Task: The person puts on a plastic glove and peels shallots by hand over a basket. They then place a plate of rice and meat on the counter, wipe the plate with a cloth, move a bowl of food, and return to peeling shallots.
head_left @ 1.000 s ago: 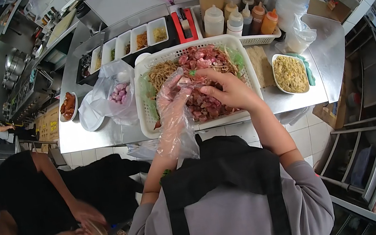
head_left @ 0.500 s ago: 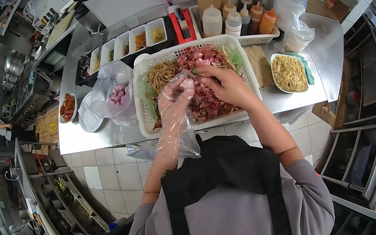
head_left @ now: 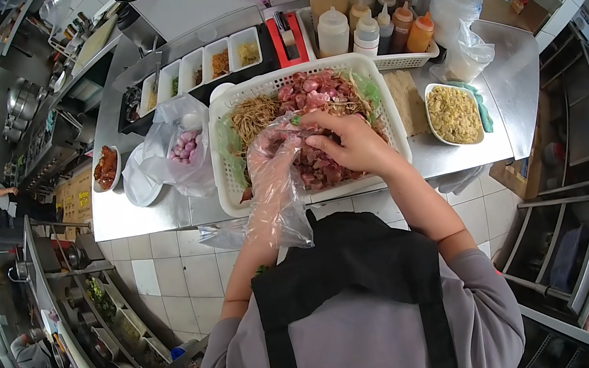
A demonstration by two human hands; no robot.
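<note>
A white perforated basket [head_left: 396,111] holds a bundle of stringy roots [head_left: 255,116] at its left, pink shallots [head_left: 312,90] at the back and loose reddish peels [head_left: 330,166] in front. Over its middle, my left hand [head_left: 274,147], inside a clear plastic glove, has its fingers curled round something I cannot make out. My bare right hand [head_left: 342,139] meets its fingertips, thumb and fingers pinched together. Something small and green shows by the right fingertips. To the left of the basket lies a plastic bag with peeled shallots [head_left: 185,148].
Behind the basket stand condiment tubs [head_left: 219,61], a red holder [head_left: 287,39] and squeeze bottles [head_left: 333,32]. A bowl of yellowish chopped food [head_left: 453,114] is at the right, a bowl of reddish food [head_left: 106,169] at the far left. People stand far left.
The pale pink piece that showed at my left fingertips is no longer visible. My left fingers have curled in, and my right hand has shifted slightly left and down.
</note>
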